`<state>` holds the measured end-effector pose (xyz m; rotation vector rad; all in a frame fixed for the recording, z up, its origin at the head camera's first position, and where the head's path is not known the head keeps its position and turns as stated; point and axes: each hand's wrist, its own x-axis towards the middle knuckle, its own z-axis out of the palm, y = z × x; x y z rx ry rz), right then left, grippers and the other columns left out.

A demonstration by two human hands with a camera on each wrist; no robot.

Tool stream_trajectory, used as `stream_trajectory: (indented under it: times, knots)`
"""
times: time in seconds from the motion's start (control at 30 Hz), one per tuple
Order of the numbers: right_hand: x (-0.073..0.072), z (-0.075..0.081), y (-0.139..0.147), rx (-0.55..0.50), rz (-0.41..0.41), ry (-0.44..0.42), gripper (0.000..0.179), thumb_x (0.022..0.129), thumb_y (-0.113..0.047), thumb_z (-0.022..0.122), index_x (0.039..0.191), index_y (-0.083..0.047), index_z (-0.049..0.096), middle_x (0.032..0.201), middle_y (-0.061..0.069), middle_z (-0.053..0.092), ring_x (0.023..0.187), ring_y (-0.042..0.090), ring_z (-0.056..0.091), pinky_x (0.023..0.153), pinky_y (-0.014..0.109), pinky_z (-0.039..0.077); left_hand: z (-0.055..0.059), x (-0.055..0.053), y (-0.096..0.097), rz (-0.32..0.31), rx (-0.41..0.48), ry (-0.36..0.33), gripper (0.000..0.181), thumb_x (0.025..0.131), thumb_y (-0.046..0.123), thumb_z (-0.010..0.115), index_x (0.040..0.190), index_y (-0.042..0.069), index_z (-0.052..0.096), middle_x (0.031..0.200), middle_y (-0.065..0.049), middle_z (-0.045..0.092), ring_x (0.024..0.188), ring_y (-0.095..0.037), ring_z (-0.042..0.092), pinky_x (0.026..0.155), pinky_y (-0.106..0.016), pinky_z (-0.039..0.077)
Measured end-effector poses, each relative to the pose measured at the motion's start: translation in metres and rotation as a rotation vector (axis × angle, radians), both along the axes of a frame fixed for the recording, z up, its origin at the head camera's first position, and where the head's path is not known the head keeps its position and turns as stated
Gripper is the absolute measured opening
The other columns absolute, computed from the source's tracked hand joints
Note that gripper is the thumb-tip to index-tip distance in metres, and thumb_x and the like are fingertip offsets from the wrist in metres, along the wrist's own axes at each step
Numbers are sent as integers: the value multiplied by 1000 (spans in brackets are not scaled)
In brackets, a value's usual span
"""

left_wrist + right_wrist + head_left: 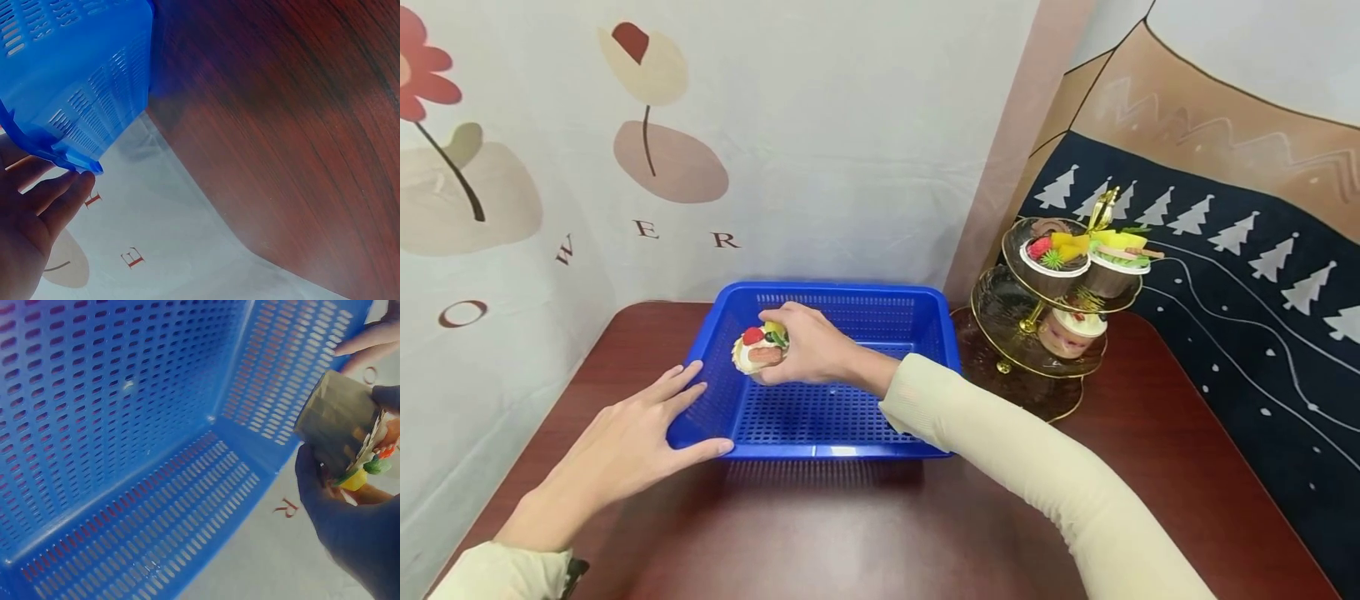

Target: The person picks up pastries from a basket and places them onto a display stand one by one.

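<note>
My right hand (812, 343) grips a small dessert cup (751, 354) over the left part of a blue plastic basket (835, 288). The cup is topped with cream, a red berry, yellow and green pieces and a pinkish biscuit-like piece. In the right wrist view its plain brownish side (337, 419) shows between fingers and thumb, level with the basket's rim. My left hand (625, 442) rests on the basket's left rim with fingers spread and fairly straight, the thumb at the near left corner. Its fingertips (84, 181) touch the rim's edge in the left wrist view.
Right of the basket stands a tiered dark glass stand (996, 312) with gold trim. Fruit-topped cups (1051, 267) are on its top plate, and a layered dessert cup (1070, 335) on the one below. The reddish-brown table (827, 533) meets a printed curtain (835, 125) behind.
</note>
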<state>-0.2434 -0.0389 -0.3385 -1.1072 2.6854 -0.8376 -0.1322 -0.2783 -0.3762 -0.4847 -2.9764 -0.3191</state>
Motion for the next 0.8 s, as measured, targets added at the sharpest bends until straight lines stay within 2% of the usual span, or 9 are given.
stream_trajectory:
  times: [0.2, 0.37, 0.6, 0.8]
  knots:
    - [9, 11, 23, -79, -49, -3, 78, 76, -31, 82, 143, -5, 52, 126, 5, 60, 104, 11, 54, 85, 19, 45, 1, 0, 0, 11, -2, -25, 93, 79, 74, 64, 138, 1, 58, 152, -21, 43, 134, -47, 43, 85, -67, 47]
    - [17, 16, 47, -169, -64, 6, 76, 77, -27, 83, 143, -6, 52, 127, 4, 60, 104, 11, 55, 86, 22, 47, 1, 0, 0, 17, -10, -33, 94, 79, 74, 64, 138, 1, 58, 153, -20, 42, 135, -46, 42, 86, -67, 46]
    - [29, 24, 79, -238, -71, 64, 74, 76, -25, 83, 142, -9, 54, 124, 1, 61, 106, 11, 56, 90, 33, 46, 1, 0, 0, 5, -5, -20, 93, 79, 74, 64, 137, 0, 59, 152, -20, 43, 135, -45, 43, 87, -66, 46]
    - [38, 34, 100, -289, -71, 119, 73, 75, -24, 83, 141, -10, 55, 120, 0, 62, 100, 10, 57, 84, 34, 51, 0, 1, 0, 14, 2, -22, 95, 80, 76, 62, 138, 1, 58, 152, -19, 43, 136, -45, 42, 88, -67, 45]
